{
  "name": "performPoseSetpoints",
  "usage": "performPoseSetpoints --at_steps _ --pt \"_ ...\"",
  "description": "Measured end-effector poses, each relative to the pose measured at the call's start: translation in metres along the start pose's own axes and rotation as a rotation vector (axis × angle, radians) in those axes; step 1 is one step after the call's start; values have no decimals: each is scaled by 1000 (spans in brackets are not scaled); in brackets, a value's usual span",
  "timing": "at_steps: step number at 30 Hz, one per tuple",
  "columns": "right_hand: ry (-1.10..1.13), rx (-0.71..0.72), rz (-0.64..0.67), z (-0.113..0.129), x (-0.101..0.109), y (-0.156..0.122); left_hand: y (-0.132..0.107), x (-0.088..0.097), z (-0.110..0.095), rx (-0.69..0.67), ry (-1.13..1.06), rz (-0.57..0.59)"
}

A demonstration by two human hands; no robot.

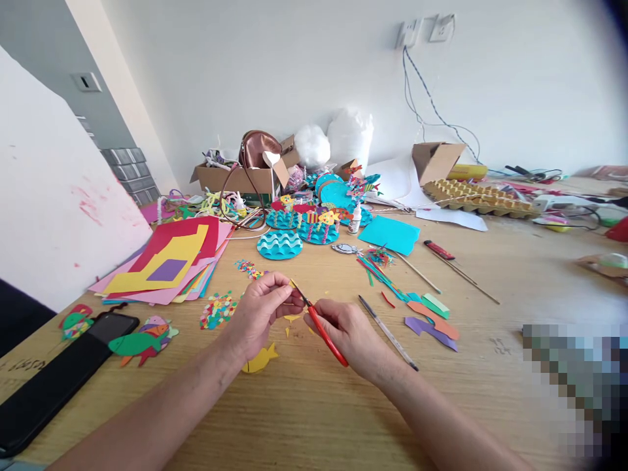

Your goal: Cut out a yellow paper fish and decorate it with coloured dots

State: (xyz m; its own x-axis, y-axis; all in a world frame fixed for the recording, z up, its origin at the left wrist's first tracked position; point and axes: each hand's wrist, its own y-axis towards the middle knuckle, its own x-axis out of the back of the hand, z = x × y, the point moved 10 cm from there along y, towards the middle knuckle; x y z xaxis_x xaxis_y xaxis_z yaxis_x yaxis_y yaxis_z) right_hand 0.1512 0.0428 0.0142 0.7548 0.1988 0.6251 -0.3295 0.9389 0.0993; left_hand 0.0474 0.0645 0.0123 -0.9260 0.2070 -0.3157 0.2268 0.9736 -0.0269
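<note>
My right hand [341, 324] is closed round the red handles of a pair of scissors [328, 337], whose blades point up and left toward my other hand. Pinched in the fingers of my left hand [267, 304] is a small piece of yellow paper [293, 282], mostly hidden by the fingertips, right at the scissor tips. Below my hands a yellow paper fish [261, 360] lies on the table, partly behind my left wrist. A few small yellow scraps [292, 318] are scattered between the hands.
Coloured sheets [169, 261] are stacked left, by paper dots [219, 311], a green paper fish [137, 345] and a black phone [63, 379]. A pen [388, 332], paper offcuts [432, 324] and a box cutter [438, 250] lie right. Blue wavy discs [279, 244] and a glue bottle [355, 219] stand behind.
</note>
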Motion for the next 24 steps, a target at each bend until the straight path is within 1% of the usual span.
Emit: performPoseSetpoints --at_steps 3,5,10,12,14,16,21,22,24 --pt "1 18 -12 3 1 0 0 0 0 -6 -2 4" --pt "69 -9 1 0 1 1 0 1 0 -8 7 0" --pt "419 -175 161 -9 -12 -1 -2 8 -1 -6 52 -36" --pt "514 -192 188 -9 -13 -2 -3 9 -2 -10 83 -28" --pt "610 -177 185 -7 -13 -2 -4 10 -2 -9 113 -22" --pt "694 -157 154 -6 -11 0 -5 10 -1 7 137 -20" --pt "724 -124 -73 -10 7 2 -7 -1 6 76 257 26" --pt "721 -113 -95 -9 10 2 -7 -4 7 82 298 40" --pt "709 -99 -95 -8 10 2 -7 -9 10 87 382 73"
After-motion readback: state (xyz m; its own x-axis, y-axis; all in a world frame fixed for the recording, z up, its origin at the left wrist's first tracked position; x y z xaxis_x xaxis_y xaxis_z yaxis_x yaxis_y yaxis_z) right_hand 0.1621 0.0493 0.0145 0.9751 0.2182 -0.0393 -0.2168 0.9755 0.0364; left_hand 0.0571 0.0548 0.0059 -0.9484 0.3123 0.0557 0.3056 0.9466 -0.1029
